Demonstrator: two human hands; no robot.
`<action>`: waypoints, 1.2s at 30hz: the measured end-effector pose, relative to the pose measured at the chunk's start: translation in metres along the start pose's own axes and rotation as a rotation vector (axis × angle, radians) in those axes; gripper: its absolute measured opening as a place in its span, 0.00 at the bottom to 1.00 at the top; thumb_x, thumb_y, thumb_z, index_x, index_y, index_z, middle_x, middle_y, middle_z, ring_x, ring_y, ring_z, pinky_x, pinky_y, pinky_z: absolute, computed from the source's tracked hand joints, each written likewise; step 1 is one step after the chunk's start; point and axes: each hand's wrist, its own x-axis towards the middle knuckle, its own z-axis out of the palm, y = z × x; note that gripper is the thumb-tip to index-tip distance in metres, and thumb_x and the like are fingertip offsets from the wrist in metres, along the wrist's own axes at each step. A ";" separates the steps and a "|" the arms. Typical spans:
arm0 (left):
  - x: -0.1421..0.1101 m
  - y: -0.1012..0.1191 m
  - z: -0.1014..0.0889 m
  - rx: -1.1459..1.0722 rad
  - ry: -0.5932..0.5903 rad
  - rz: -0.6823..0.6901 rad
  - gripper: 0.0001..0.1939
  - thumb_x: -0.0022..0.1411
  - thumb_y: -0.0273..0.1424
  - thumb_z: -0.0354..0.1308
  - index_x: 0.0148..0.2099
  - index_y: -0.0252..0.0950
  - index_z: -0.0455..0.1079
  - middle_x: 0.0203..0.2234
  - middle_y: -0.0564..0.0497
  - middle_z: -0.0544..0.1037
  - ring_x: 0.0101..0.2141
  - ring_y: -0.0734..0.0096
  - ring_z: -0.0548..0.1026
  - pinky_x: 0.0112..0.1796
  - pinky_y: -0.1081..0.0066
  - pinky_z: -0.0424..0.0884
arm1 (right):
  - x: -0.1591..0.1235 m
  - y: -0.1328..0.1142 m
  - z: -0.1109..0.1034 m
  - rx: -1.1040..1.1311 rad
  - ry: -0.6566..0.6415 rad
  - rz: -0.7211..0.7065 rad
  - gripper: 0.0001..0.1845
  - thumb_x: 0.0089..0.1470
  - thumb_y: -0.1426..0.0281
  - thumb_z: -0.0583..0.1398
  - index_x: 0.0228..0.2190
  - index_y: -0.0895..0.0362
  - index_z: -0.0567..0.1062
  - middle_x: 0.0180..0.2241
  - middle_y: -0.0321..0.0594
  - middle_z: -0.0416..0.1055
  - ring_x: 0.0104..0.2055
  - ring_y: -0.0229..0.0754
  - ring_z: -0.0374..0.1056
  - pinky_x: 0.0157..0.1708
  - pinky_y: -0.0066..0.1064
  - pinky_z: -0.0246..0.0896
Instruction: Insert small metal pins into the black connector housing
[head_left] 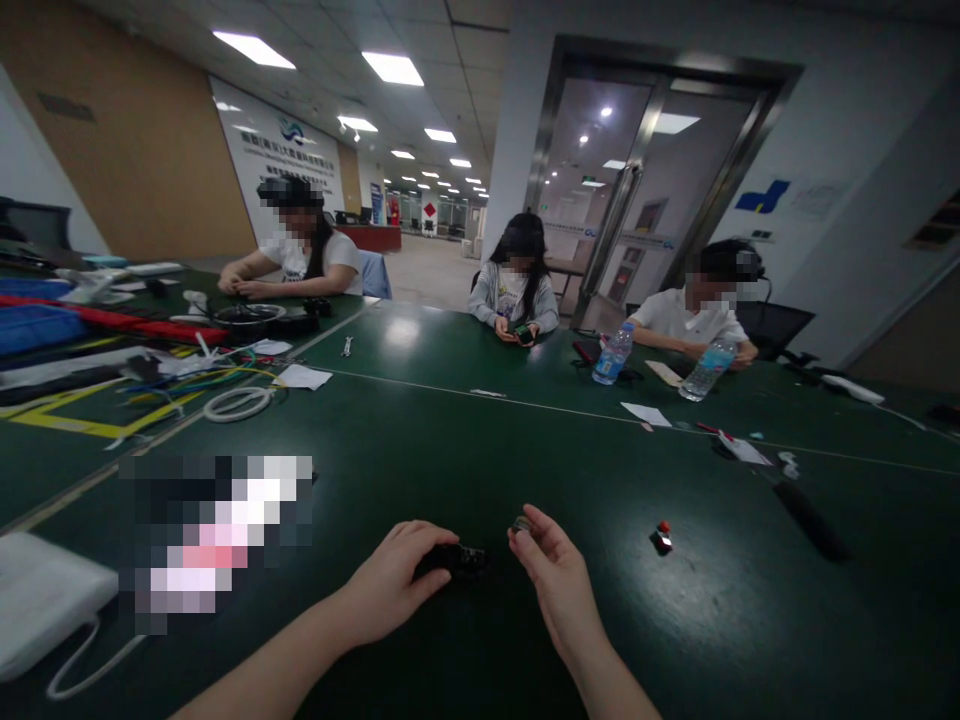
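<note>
My left hand (394, 585) lies low on the dark green table (465, 450), fingers curled round a small black part (459, 558) that sticks out to the right. My right hand (551, 565) hovers just right of it, thumb and fingers pinched on a tiny grey metallic piece (522, 523). The two hands are a few centimetres apart. A small black part with a red tip (661, 537) lies on the table to the right of my right hand.
Three other people sit at the far side, one holding a small object. Two water bottles (613, 353) stand by the right one. A white pouch with a cord (45, 600) lies near left; cables and a white ring (238, 403) lie further left. A black bar (810, 520) lies right.
</note>
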 end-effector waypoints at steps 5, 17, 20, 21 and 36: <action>-0.001 -0.002 0.001 -0.028 0.008 -0.007 0.17 0.57 0.34 0.53 0.50 0.46 0.62 0.45 0.52 0.69 0.48 0.62 0.64 0.48 0.61 0.60 | 0.002 0.006 -0.003 -0.113 -0.028 -0.010 0.22 0.40 0.62 0.64 0.39 0.55 0.72 0.39 0.41 0.71 0.43 0.46 0.68 0.44 0.38 0.63; -0.002 0.001 -0.002 -0.055 -0.001 -0.049 0.18 0.54 0.33 0.56 0.49 0.45 0.63 0.45 0.52 0.69 0.48 0.62 0.64 0.48 0.61 0.60 | -0.004 0.001 0.006 -0.351 -0.086 -0.049 0.17 0.41 0.62 0.63 0.35 0.54 0.74 0.34 0.40 0.72 0.37 0.46 0.68 0.37 0.38 0.64; -0.002 0.000 -0.001 -0.066 0.005 -0.054 0.19 0.54 0.33 0.56 0.50 0.45 0.63 0.45 0.52 0.70 0.48 0.62 0.64 0.48 0.62 0.60 | -0.007 -0.001 0.008 -0.357 -0.120 -0.061 0.19 0.40 0.63 0.63 0.37 0.53 0.74 0.37 0.40 0.73 0.42 0.48 0.67 0.41 0.38 0.62; -0.002 0.000 -0.001 -0.067 0.004 -0.056 0.19 0.54 0.33 0.56 0.50 0.45 0.63 0.45 0.52 0.70 0.47 0.62 0.65 0.48 0.62 0.60 | -0.009 -0.002 0.009 -0.377 -0.136 -0.061 0.19 0.40 0.64 0.63 0.38 0.53 0.74 0.37 0.40 0.73 0.42 0.48 0.67 0.41 0.38 0.62; -0.001 0.000 0.000 -0.055 0.028 -0.040 0.19 0.53 0.32 0.57 0.49 0.44 0.64 0.44 0.52 0.71 0.47 0.63 0.65 0.47 0.64 0.61 | -0.029 -0.016 0.028 -0.888 -0.273 -0.225 0.10 0.47 0.67 0.57 0.35 0.50 0.73 0.37 0.36 0.68 0.41 0.43 0.64 0.42 0.34 0.59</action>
